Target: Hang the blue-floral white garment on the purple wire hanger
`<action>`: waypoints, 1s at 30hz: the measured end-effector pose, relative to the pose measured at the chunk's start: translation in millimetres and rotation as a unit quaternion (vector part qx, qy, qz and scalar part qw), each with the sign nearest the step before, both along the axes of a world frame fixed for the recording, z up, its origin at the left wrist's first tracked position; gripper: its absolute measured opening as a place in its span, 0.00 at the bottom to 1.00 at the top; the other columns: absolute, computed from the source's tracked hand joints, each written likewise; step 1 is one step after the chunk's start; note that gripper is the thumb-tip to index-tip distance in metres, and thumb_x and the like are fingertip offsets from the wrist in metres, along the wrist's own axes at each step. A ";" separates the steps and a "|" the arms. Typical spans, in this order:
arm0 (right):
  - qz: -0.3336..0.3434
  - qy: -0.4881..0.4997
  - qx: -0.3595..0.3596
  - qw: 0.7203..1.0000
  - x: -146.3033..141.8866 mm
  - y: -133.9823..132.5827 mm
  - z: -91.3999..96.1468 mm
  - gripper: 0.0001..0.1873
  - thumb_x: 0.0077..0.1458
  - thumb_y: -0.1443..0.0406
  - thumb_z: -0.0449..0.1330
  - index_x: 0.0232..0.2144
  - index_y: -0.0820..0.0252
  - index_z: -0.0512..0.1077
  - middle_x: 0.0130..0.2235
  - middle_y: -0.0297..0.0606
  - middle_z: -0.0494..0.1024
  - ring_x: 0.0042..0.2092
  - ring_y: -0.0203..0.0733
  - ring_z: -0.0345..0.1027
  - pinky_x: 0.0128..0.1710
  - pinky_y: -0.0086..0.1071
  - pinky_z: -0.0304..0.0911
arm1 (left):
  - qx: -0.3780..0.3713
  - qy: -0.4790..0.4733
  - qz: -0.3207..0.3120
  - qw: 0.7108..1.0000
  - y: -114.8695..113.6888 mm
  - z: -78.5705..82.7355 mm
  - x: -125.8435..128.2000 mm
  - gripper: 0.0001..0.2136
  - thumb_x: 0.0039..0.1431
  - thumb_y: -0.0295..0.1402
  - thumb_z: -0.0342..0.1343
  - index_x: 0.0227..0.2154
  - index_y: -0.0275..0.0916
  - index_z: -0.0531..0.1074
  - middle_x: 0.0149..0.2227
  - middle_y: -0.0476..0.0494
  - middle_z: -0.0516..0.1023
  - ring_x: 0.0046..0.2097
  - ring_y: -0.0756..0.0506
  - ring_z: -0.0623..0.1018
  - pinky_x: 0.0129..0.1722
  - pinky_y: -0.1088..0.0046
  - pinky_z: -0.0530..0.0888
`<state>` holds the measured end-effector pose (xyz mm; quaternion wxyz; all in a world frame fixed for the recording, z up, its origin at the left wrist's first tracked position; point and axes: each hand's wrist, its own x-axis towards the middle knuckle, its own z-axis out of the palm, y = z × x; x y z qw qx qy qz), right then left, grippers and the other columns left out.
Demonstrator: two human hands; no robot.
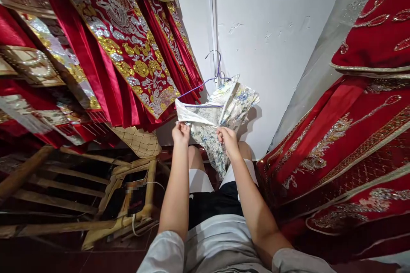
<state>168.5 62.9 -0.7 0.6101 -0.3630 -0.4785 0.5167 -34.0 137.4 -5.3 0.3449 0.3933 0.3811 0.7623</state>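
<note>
A white shirt [208, 143] with a blue and green floral print hangs in front of me, loosely draped on a purple wire hanger [198, 87]. My left hand [181, 132] pinches the shirt's edge on the left, just under a pale band of cloth. Toward the middle of the shirt, my right hand [227, 138] has its fingers closed on the fabric near the front opening. One short sleeve spreads out to the right. The hanger's hook is up by a white pole; whether it rests on anything is unclear.
Red embroidered costumes [128, 47] hang close on the left, and more red beaded garments [336, 149] on the right. Behind the shirt are a white wall [265, 21] and a vertical white pole [213, 17]. A bamboo chair [149, 187] at lower left holds a dark device with a cable.
</note>
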 end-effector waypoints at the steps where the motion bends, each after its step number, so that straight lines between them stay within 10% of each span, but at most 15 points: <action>1: -0.010 0.018 -0.011 1.000 3.9 -3.9 -4.9 0.14 0.52 0.54 0.58 0.22 0.56 0.67 0.17 0.28 0.60 0.21 0.33 0.51 0.22 0.29 0.47 | -0.018 -0.024 0.000 1.000 -6.2 -14.6 13.6 0.18 0.70 0.33 0.47 0.22 0.41 0.56 0.20 0.53 0.59 0.28 0.51 0.68 0.35 0.73 0.70; 6: -0.039 0.007 -0.055 0.998 45.1 -11.0 -26.0 0.15 0.49 0.56 0.58 0.18 0.55 0.63 0.14 0.26 0.55 0.19 0.32 0.46 0.21 0.29 0.43 | -0.065 -0.104 -0.019 0.992 -29.2 -44.1 66.4 0.11 0.58 0.36 0.61 0.26 0.37 0.67 0.26 0.51 0.71 0.30 0.51 0.73 0.34 0.75 0.69; 11: 0.053 -0.163 -0.127 0.977 75.4 -7.3 -37.2 0.18 0.49 0.53 0.63 0.17 0.59 0.70 0.16 0.31 0.66 0.19 0.33 0.54 0.20 0.28 0.50 | -0.003 -0.094 -0.117 0.989 -50.1 -14.1 87.7 0.15 0.54 0.45 0.66 0.31 0.38 0.73 0.32 0.47 0.77 0.36 0.48 0.77 0.38 0.74 0.72; 17: 0.099 -0.068 -0.089 0.989 54.9 14.4 -12.5 0.34 0.58 0.37 0.53 0.34 0.61 0.78 0.33 0.44 0.80 0.36 0.44 0.74 0.36 0.34 0.70 | 0.050 0.143 -0.187 0.971 -82.4 25.9 113.2 0.15 0.62 0.47 0.60 0.35 0.39 0.76 0.38 0.43 0.80 0.50 0.41 0.79 0.52 0.67 0.73; 21: 0.227 0.018 -0.094 0.969 33.4 29.6 17.1 0.35 0.59 0.37 0.51 0.48 0.59 0.75 0.40 0.44 0.82 0.46 0.50 0.75 0.46 0.40 0.72 | 0.107 0.273 -0.186 0.938 -88.8 38.7 108.6 0.12 0.66 0.43 0.57 0.38 0.40 0.77 0.44 0.41 0.80 0.61 0.39 0.74 0.65 0.61 0.65; 26: 0.378 -0.073 -0.087 0.919 37.0 37.1 34.9 0.26 0.40 0.51 0.73 0.39 0.59 0.76 0.34 0.40 0.81 0.38 0.46 0.75 0.40 0.36 0.72 | 0.097 0.311 -0.088 0.941 -73.9 31.8 78.6 0.12 0.65 0.44 0.57 0.42 0.41 0.75 0.49 0.39 0.78 0.63 0.39 0.71 0.68 0.59 0.61; 30: 0.308 -0.218 0.043 0.925 52.9 53.5 50.1 0.13 0.37 0.65 0.71 0.29 0.62 0.77 0.28 0.35 0.79 0.31 0.41 0.72 0.35 0.33 0.67 | 0.028 0.287 -0.179 0.941 -69.5 11.9 57.9 0.24 0.63 0.52 0.55 0.52 0.40 0.68 0.53 0.37 0.76 0.56 0.39 0.75 0.56 0.62 0.72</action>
